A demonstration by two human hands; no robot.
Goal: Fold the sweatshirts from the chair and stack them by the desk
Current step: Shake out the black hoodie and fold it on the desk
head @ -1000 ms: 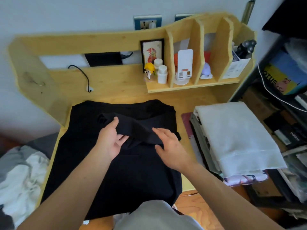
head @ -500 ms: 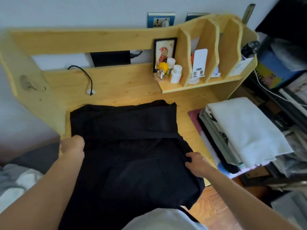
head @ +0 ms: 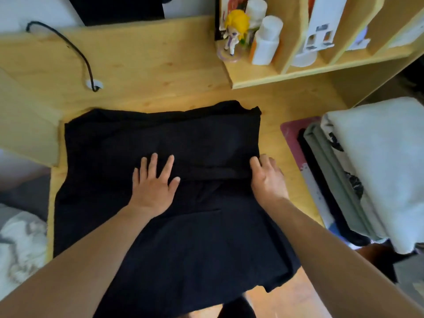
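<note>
We are pressing our left hand (head: 153, 188), fingers spread flat, on the black fabric sweatshirt (head: 160, 143) lying mid-frame on the yellow wooden desk (head: 146, 72); our right hand (head: 267, 177) is pinching its right edge.

We see a pale wooden desk (head: 149, 65) with a raised shelf (head: 298, 76) at its far right, split by upright dividers. On the shelf's left end stands a small figurine with yellow hair (head: 234, 31), and just to its right two white bottles (head: 266, 40), the far one partly hidden. A white stand (head: 321, 26) fills the next compartment. A black cable (head: 68, 49) curves across the far left of the desk into a round white grommet (head: 94, 84).
</note>
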